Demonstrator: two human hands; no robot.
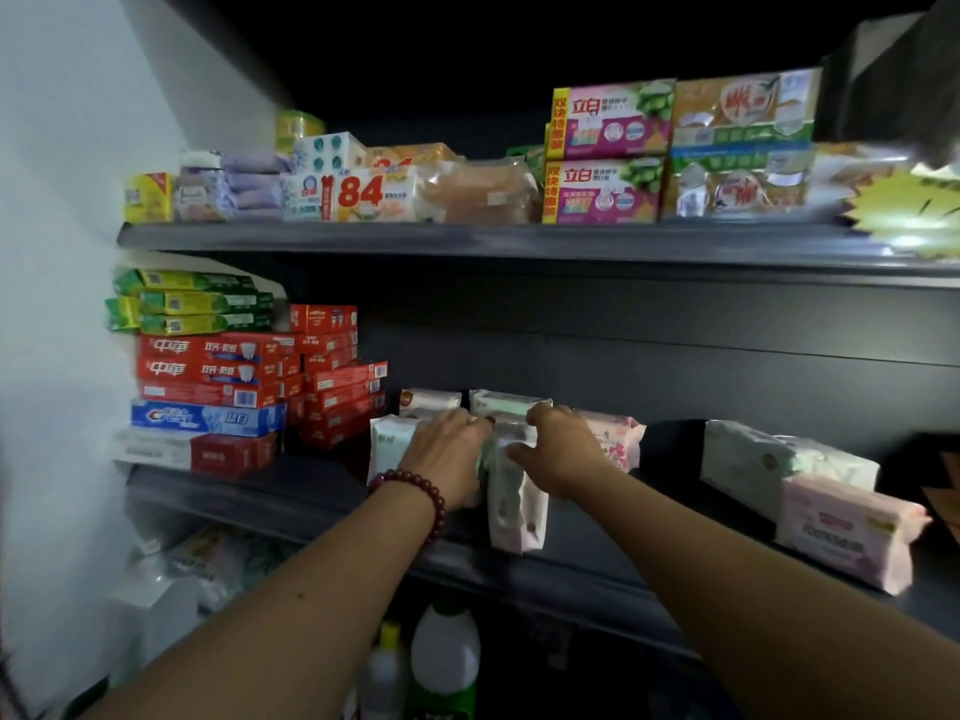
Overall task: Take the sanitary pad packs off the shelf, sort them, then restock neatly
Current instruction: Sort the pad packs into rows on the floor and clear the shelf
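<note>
Pad packs (519,491) stand at frame centre on the middle shelf (322,504); left hand (451,454) and right hand (561,449) clamp them. Restocking seems underway; right-side packs (810,491) lie unsorted.

"84" stands in red on a white soap pack (363,197); "立白" on two pink-green boxes (605,153) — "中華" on red toothpaste cartons (208,358), "Crest" on a blue one (208,418).

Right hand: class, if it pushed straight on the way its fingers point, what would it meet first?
Probably the pale green-and-white soft pad pack in the back row; the right hand already has fingertips at its top edge, though depth is unclear.
</note>
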